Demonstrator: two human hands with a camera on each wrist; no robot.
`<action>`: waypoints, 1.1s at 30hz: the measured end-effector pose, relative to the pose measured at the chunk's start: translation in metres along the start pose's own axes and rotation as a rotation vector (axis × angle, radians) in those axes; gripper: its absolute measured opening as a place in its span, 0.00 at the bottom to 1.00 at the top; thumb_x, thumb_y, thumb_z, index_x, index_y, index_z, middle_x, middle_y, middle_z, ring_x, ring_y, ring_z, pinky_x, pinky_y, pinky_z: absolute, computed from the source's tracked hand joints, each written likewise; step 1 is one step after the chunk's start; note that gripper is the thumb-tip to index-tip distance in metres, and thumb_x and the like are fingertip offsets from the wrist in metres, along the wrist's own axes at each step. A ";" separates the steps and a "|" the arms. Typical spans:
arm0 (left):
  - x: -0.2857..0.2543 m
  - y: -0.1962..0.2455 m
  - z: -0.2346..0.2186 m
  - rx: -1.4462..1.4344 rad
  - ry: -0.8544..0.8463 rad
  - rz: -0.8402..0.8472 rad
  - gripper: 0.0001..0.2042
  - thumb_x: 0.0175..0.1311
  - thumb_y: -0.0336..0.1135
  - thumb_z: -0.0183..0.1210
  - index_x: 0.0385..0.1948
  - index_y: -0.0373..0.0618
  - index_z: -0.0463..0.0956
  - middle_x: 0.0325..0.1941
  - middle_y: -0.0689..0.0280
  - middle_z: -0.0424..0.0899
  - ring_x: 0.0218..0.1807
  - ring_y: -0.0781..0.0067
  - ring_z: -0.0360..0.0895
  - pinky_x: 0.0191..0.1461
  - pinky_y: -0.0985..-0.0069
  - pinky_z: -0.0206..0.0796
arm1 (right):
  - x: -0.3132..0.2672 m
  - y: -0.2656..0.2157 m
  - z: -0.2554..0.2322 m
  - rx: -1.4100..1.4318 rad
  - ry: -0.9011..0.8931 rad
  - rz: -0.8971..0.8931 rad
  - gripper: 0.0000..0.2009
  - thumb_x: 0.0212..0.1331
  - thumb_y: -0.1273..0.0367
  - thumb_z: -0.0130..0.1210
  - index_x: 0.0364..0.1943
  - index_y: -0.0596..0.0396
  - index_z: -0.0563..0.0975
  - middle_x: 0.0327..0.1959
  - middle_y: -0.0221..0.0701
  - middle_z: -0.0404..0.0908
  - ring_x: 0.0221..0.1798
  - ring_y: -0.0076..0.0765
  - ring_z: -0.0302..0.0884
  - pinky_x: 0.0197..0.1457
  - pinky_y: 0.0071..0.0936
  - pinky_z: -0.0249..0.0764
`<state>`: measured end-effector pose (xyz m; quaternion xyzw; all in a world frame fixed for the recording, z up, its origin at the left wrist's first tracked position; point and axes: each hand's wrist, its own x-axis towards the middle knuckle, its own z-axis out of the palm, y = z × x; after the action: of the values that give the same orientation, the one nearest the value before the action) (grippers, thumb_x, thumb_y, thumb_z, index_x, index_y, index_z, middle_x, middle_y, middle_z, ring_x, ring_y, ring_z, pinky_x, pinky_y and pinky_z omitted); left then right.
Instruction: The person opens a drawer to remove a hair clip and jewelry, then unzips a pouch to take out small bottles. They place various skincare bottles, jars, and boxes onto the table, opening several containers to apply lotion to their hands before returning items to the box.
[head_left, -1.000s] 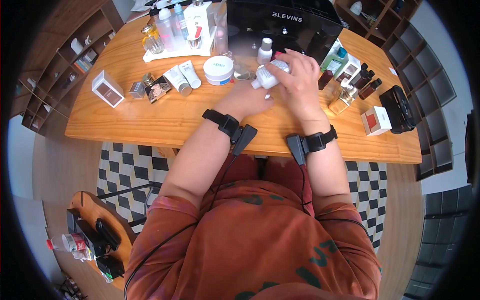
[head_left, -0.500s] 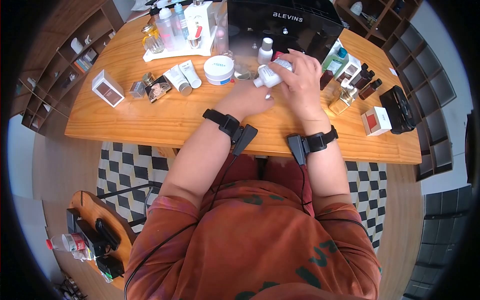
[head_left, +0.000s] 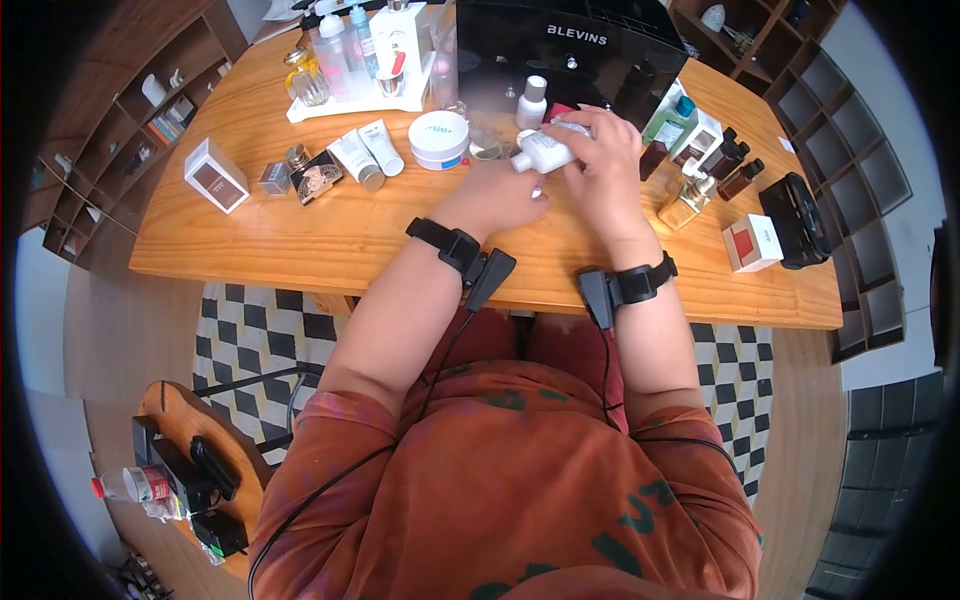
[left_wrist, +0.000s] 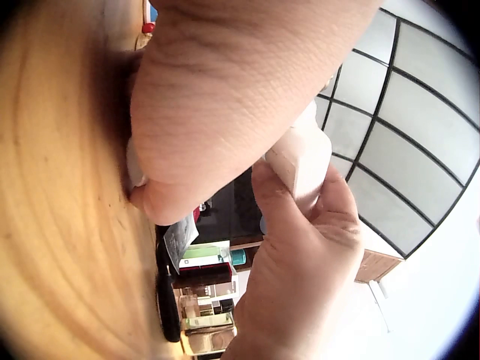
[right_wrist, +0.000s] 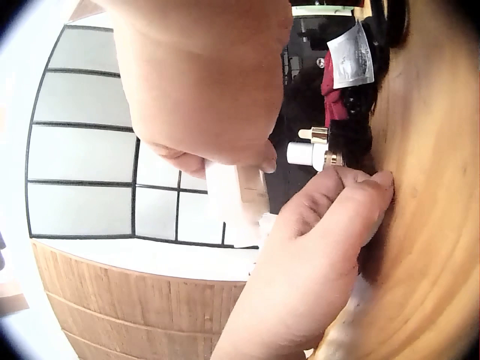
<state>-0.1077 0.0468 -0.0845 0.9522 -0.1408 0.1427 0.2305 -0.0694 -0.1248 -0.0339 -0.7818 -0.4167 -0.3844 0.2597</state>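
Observation:
My right hand (head_left: 603,165) grips a white plastic bottle (head_left: 548,150) in the head view, tilted so its neck points down and left over the back of my left hand (head_left: 490,200). In the left wrist view, the thumb and fingers pinch the bottle (left_wrist: 304,150) on its sides. The left hand is low over the wooden table, back up, fingers curled under. A small white cap-like piece (head_left: 537,190) shows at its thumb side, mostly hidden by the hand. Just beyond the hands stands another white bottle (head_left: 531,103) with a light cap.
A round white jar (head_left: 438,140) and two white tubes (head_left: 365,158) lie left of the hands. Behind them are a white tray (head_left: 360,108) of bottles and a black BLEVINS case (head_left: 540,60). Perfume and dark bottles (head_left: 728,160), a box (head_left: 752,243) and a black pouch (head_left: 795,220) line the right.
The bottle in my right hand has shifted slightly right and turned a little, its neck still over the left hand. The left hand has stayed in place.

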 end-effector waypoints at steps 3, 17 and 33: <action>0.001 0.003 -0.005 0.031 -0.060 -0.002 0.14 0.58 0.43 0.60 0.36 0.42 0.83 0.36 0.52 0.87 0.40 0.47 0.85 0.47 0.55 0.77 | -0.001 0.004 0.001 0.092 -0.013 0.072 0.18 0.47 0.78 0.66 0.43 0.44 0.88 0.49 0.27 0.84 0.61 0.42 0.77 0.68 0.42 0.62; 0.003 0.005 -0.008 -0.033 -0.091 -0.028 0.13 0.59 0.41 0.59 0.36 0.40 0.79 0.35 0.50 0.85 0.41 0.45 0.84 0.47 0.52 0.74 | -0.005 0.012 0.010 0.580 -0.032 0.320 0.21 0.47 0.83 0.63 0.47 0.51 0.87 0.52 0.34 0.83 0.61 0.40 0.77 0.67 0.34 0.72; 0.002 0.006 -0.009 0.008 -0.104 -0.015 0.14 0.58 0.41 0.59 0.36 0.39 0.82 0.36 0.50 0.87 0.41 0.46 0.85 0.47 0.54 0.76 | -0.003 0.008 0.003 0.451 -0.059 0.200 0.23 0.47 0.82 0.62 0.49 0.48 0.87 0.53 0.33 0.82 0.64 0.43 0.75 0.69 0.37 0.69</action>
<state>-0.1096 0.0453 -0.0736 0.9603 -0.1449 0.0918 0.2200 -0.0622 -0.1282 -0.0390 -0.7523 -0.4201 -0.2311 0.4519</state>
